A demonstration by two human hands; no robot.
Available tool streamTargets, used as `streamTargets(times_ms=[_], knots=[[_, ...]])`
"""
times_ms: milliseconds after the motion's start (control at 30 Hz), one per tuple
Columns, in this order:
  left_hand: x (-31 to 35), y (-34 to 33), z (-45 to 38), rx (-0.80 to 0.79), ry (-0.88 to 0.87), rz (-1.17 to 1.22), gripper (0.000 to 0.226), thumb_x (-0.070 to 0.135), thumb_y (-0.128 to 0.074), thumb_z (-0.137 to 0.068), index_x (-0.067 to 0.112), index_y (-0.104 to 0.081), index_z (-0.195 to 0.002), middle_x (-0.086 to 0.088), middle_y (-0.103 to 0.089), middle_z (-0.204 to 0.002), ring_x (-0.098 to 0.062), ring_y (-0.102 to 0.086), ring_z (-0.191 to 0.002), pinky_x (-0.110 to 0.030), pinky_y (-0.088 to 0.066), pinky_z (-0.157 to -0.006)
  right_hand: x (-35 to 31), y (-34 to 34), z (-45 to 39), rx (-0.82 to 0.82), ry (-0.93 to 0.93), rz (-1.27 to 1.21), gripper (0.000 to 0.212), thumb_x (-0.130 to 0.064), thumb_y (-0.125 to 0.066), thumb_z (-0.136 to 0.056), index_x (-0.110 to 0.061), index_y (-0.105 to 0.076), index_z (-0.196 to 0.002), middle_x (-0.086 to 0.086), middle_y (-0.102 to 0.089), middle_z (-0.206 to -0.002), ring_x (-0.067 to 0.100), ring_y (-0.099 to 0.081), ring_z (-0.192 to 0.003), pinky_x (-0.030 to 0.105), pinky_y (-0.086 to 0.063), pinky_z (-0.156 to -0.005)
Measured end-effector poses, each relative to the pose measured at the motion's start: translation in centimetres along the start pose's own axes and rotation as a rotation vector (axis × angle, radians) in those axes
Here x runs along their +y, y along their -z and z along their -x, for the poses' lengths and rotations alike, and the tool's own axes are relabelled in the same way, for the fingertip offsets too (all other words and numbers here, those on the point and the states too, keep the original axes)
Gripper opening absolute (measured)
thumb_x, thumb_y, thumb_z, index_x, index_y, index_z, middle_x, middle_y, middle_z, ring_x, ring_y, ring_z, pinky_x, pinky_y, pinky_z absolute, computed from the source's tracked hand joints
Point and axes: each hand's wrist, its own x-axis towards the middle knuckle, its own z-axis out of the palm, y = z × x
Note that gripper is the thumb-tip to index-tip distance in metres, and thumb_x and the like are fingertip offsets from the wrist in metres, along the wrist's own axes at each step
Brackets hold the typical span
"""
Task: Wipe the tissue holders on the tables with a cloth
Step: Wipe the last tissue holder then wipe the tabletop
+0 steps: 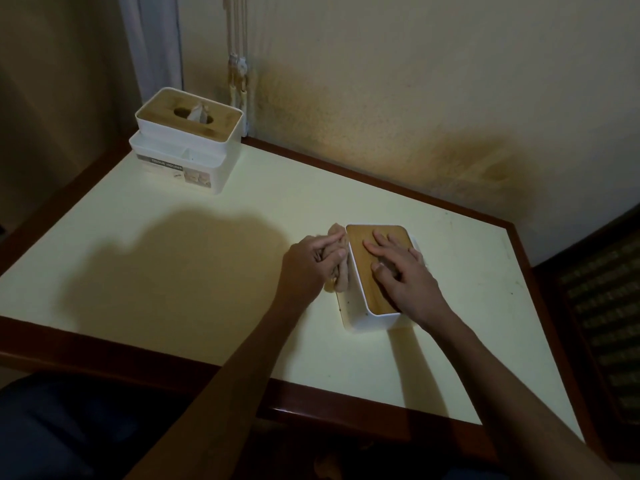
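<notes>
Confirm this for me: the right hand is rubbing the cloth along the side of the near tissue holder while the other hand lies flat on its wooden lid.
Wrong on the hands. In the head view the left hand grips the cloth against the side of the near tissue holder, and the right hand lies flat on its wooden lid.

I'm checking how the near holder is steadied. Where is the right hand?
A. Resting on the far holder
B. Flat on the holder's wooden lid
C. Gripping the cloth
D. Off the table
B: the right hand lies with fingers spread on the near holder's lid, while the left hand holds the cloth against its side.
</notes>
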Motion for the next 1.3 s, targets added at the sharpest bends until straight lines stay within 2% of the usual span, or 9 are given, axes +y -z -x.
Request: streamTargets(times_ms=[200, 333, 500, 600, 833, 1000, 1100, 1200, 1300], knots=[[2.5, -2.2, 8.5, 0.115, 0.06, 0.082, 0.031, 0.01, -0.067, -0.087, 0.022, -0.068, -0.115, 0.015, -0.057, -0.084, 0.019, -0.054, -0.079, 0.002, -0.036, -0.067, 0.1, -0.2, -0.2, 0.03, -0.012, -0.019, 0.039, -0.023, -0.048, -0.098, -0.037, -0.049, -0.134, -0.026, -0.029, -0.144, -0.008, -0.016, -0.136, 0.028, -0.009, -0.115], [3.3, -3.9, 12.5, 0.153, 0.118, 0.279, 0.035, 0.008, -0.062, -0.09, 0.024, -0.063, -0.121, 0.003, -0.059, -0.099, 0.003, -0.058, -0.093, -0.003, -0.044, -0.072, 0.3, -0.2, -0.1, 0.025, -0.015, -0.021, 0.039, -0.025, -0.048, -0.098, -0.036, -0.048, -0.135, -0.025, -0.029, -0.145, -0.007, -0.015, -0.137, 0.031, -0.01, -0.116], [3.5, -3.7, 11.8, 0.191, 0.107, 0.287, 0.032, 0.006, -0.063, -0.089, 0.021, -0.067, -0.117, 0.007, -0.061, -0.103, 0.009, -0.058, -0.097, -0.002, -0.043, -0.076, 0.1, -0.3, -0.1, 0.03, -0.007, -0.03, 0.038, -0.024, -0.048, -0.098, -0.038, -0.048, -0.134, -0.023, -0.031, -0.147, -0.008, -0.015, -0.136, 0.031, -0.011, -0.116], [2.9, -2.9, 10.1, 0.162, 0.053, 0.18, 0.03, 0.008, -0.059, -0.092, 0.018, -0.066, -0.12, 0.009, -0.063, -0.104, 0.009, -0.059, -0.095, 0.0, -0.039, -0.078, 0.3, -0.3, -0.2, 0.03, -0.005, -0.021, 0.039, -0.024, -0.048, -0.098, -0.038, -0.048, -0.134, -0.018, -0.033, -0.15, -0.006, -0.017, -0.138, 0.034, -0.011, -0.117], [1.5, -1.6, 1.2, 0.158, -0.036, -0.172, 0.027, 0.008, -0.056, -0.092, 0.003, -0.066, -0.117, -0.017, -0.07, -0.108, -0.028, -0.066, -0.096, -0.007, -0.031, -0.075, 0.5, -0.5, -0.3, 0.02, -0.007, 0.002, 0.038, -0.029, -0.046, -0.1, -0.041, -0.046, -0.135, -0.02, -0.031, -0.151, -0.003, -0.016, -0.14, 0.036, -0.012, -0.116], [0.3, -1.1, -1.0, 0.017, 0.032, -0.196, 0.031, 0.016, -0.052, -0.095, 0.008, -0.063, -0.123, -0.015, -0.066, -0.119, -0.027, -0.063, -0.109, -0.011, -0.034, -0.082, 0.8, -0.3, -0.2, 0.022, 0.004, -0.004, 0.038, -0.032, -0.045, -0.099, -0.041, -0.045, -0.135, -0.023, -0.029, -0.149, -0.003, -0.016, -0.14, 0.037, -0.012, -0.116], [0.7, -1.5, 2.0, -0.03, 0.1, -0.257, 0.036, 0.02, -0.047, -0.095, 0.012, -0.059, -0.129, -0.019, -0.067, -0.11, -0.032, -0.063, -0.101, -0.019, -0.038, -0.078, 1.1, -0.4, -0.3, 0.032, 0.005, 0.002, 0.038, -0.033, -0.045, -0.098, -0.043, -0.046, -0.134, -0.025, -0.03, -0.147, 0.001, -0.019, -0.142, 0.034, -0.011, -0.116], [1.6, -2.2, 7.8, -0.077, 0.175, -0.117, 0.035, 0.011, -0.05, -0.096, 0.012, -0.059, -0.129, -0.01, -0.062, -0.097, -0.017, -0.06, -0.09, -0.005, -0.034, -0.069, 1.0, -0.6, -0.3, 0.025, 0.001, -0.004, 0.04, -0.039, -0.042, -0.093, -0.045, -0.045, -0.132, -0.027, -0.029, -0.145, -0.003, -0.018, -0.14, 0.027, -0.01, -0.114], [1.7, -2.6, 10.3, -0.049, 0.221, -0.053, 0.034, 0.007, -0.052, -0.094, 0.011, -0.062, -0.126, -0.009, -0.064, -0.113, -0.013, -0.058, -0.103, 0.002, -0.032, -0.079, 0.8, -0.7, -0.2, 0.018, 0.001, -0.015, 0.041, -0.04, -0.041, -0.091, -0.046, -0.044, -0.131, -0.027, -0.029, -0.145, -0.004, -0.017, -0.14, 0.025, -0.008, -0.113]])
